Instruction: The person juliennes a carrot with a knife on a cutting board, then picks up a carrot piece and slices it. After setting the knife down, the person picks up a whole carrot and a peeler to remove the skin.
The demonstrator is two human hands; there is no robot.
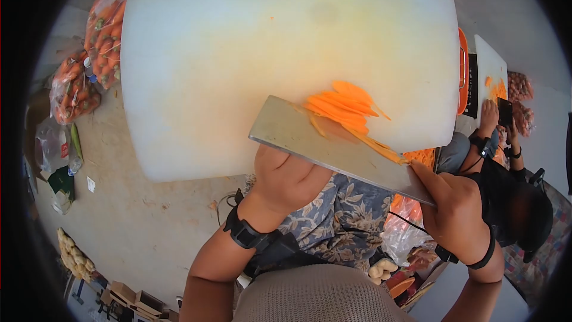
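Note:
A wide cleaver [333, 152] lies slantwise over the near edge of the white cutting board [208, 53], its flat face turned up. Thin carrot slices [342, 107] are bunched against its far edge, and some strips trail along the blade toward my right hand. My right hand [456, 206] is closed at the handle end, with a finger reaching to the carrot strips; the handle itself is hidden. My left hand [283, 182] is curled against the near edge of the blade at its other end. Its fingertips are out of sight under the metal.
Clear bags of whole carrots [107, 39] stand left of the board. At the right, another person [512, 203] works with a dark blade at a second board [491, 56]. An orange container [462, 71] stands beside my board, and cut carrot [423, 156] lies below its near right corner.

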